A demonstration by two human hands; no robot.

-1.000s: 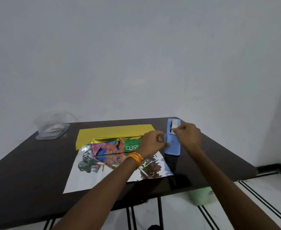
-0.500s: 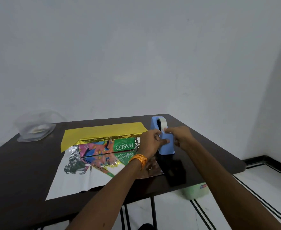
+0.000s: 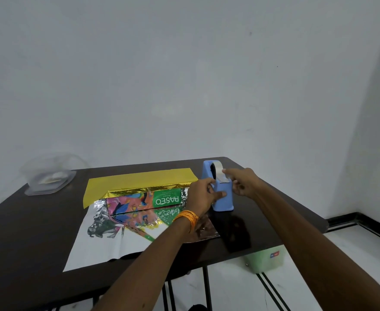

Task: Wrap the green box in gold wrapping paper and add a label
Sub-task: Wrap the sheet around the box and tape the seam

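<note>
Right,
- A clear plastic container [image 3: 47, 178] is sitting at the far left corner of the dark table [image 3: 27, 221], well apart from everything else.
- The gold wrapping paper [image 3: 139, 179] is lying spread in the middle of the table, its gold face showing on the far part and its silvery side facing up toward me (it is mirroring the box's print).
- The green box [image 3: 144, 199] is lying on that paper, its printed side turned to me with the lettering upside down.
- My left hand [image 3: 203, 194], an orange thread band [image 3: 188, 217] on its wrist, is gripping the blue tape dispenser [image 3: 220, 191], thumb pressing across its front.
- The dispenser is standing upright just right of the box, at the paper's right edge.
- My right hand [image 3: 243, 181] is pinching the end of the tape [image 3: 224, 178] at the dispenser's top.
- A pale green bin [image 3: 265, 258] is standing on the floor under the table's right edge.
</note>
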